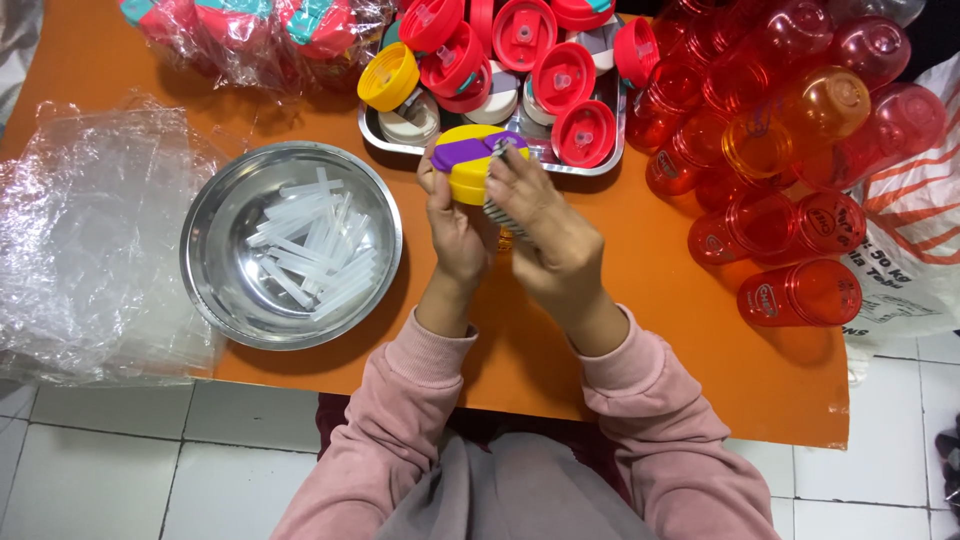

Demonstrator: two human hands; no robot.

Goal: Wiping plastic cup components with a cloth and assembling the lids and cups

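Both hands [505, 215] grip yellow lid [472, 160] | purple strap [478, 149] across top

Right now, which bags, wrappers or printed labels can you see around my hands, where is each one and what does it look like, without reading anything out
White sack: right edge, beside the bottles; white with orange stripes and dark print.
Clear plastic bags: left of the steel bowl; crumpled, transparent pile.
Wrapped bundle: top left; clear film over red and teal items.
Bottle labels: small round white marks on the red bottles at right.
No screens or signs.
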